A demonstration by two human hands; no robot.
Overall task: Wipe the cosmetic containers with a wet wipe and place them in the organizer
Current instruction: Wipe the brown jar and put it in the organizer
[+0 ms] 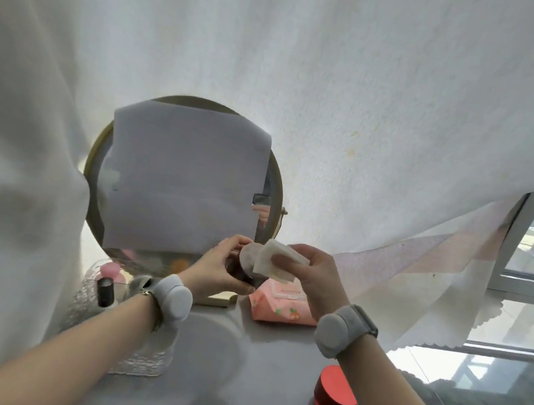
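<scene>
a dark jar (241, 269) is gripped in the left hand (225, 265) above the worktop (267, 376) and rubbed with a wet wipe (279, 259) pinched in the right hand (312, 271) — some containers are already stood in the organizer (131, 362), while the red jar (335, 394) is left unwiped.

Two hands (221, 265) (314, 272), one wet wipe (279, 261), one red jar (335, 394), one mirror (185, 183), one organizer (130, 364)
</scene>
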